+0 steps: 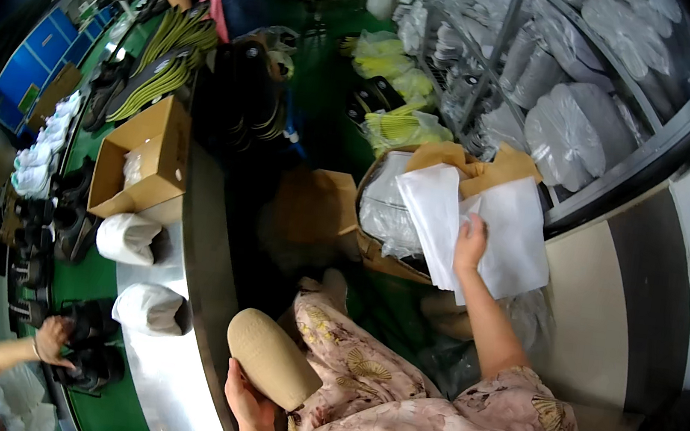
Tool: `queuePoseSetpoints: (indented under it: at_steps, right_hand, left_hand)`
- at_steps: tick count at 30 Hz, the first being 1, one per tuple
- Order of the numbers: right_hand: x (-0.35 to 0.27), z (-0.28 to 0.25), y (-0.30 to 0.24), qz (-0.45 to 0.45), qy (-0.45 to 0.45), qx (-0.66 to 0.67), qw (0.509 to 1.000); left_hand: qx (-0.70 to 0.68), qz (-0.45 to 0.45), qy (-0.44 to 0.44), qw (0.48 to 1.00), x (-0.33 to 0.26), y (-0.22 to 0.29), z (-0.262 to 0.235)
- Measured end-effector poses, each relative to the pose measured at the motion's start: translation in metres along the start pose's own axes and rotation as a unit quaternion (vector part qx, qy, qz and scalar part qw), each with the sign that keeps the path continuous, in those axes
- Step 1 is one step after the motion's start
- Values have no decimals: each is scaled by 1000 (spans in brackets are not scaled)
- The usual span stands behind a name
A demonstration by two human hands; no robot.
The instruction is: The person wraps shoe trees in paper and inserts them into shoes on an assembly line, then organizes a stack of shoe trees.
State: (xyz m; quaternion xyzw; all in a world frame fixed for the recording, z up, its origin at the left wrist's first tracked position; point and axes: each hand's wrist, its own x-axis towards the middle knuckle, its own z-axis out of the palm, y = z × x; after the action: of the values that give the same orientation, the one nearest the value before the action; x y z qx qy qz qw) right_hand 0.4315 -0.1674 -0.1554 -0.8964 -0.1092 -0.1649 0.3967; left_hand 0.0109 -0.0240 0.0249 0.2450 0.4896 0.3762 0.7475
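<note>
At the table's near edge, my left hand holds a smooth tan form with a rounded end, its fingers along the left side; I cannot tell its exact kind. Out to the right, my right hand rests on a stack of white paper sheets, thumb and fingers closed on the paper. Those sheets lie over a cardboard box, which also has brown paper and a clear plastic bag in it. Two white-wrapped rounded pieces with dark open ends stand on the metal table.
An open cardboard box stands on the table's far part. Beyond the table runs a green belt with dark shoes, where another person's hand touches a pair. Stacked insoles lie farther back. A metal rack holds bagged goods.
</note>
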Motion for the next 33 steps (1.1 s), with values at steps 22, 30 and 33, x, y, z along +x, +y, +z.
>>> queuePoseSetpoints:
  at_steps: [22,30,33]
  right_hand:
    - [24,-118,67,-238,12,-336,911]
    - [-15,-61,3,-313,-108,-240,913]
    - [-21,-62,-55,-304,-90,-79,945]
  left_hand:
    - [104,44,-13,993,5,-10,25]
    - [169,89,-25,981,7,-25,57]
    - [158,95,-85,979,11,-27,43]
